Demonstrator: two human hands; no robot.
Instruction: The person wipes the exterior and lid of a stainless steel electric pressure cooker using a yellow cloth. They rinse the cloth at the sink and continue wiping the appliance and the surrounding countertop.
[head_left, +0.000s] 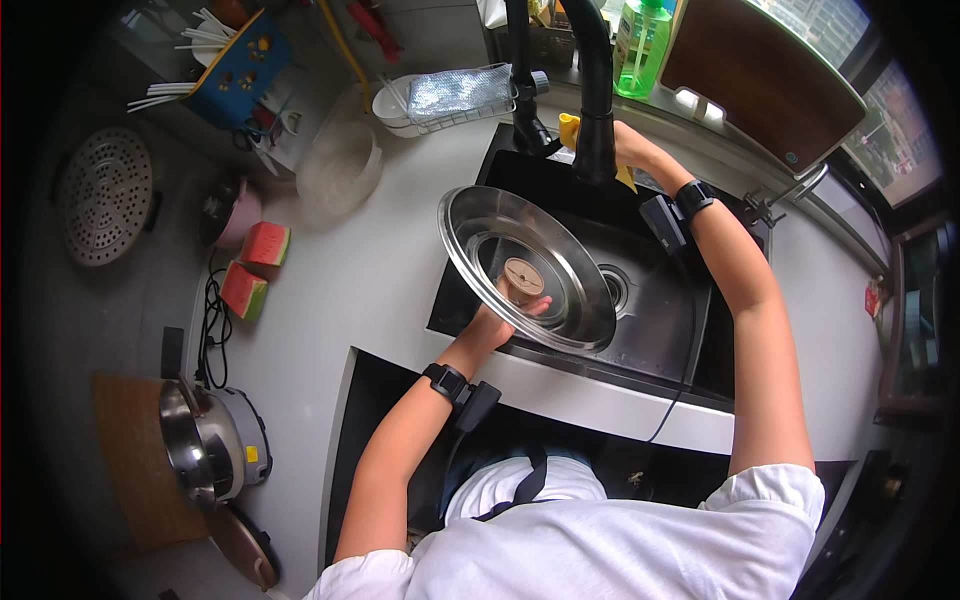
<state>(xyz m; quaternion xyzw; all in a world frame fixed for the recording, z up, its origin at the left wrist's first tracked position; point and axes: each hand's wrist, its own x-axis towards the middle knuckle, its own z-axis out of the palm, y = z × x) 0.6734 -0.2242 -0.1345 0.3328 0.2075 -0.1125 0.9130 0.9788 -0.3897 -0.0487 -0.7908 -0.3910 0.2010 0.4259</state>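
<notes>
My left hand (501, 319) grips the round tan knob (524, 276) of a large pot lid. The lid (574, 300) has a shiny metal rim and a see-through middle. It is tilted and held over the left part of the dark sink (660, 330), whose drain (616, 289) shows beside the rim. Behind the black faucet (598, 142), my right hand (631, 146) is at a yellow cloth (570, 131), which shows on both sides of the spout. The faucet hides most of the fingers, but the cloth appears to be in them.
A wire rack (465, 112) and a translucent bowl (341, 169) stand left of the sink. Watermelon pieces (264, 244) and an electric cooker (232, 435) line the counter's left side. Behind the faucet are a green bottle (643, 49) and a brown cutting board (761, 79).
</notes>
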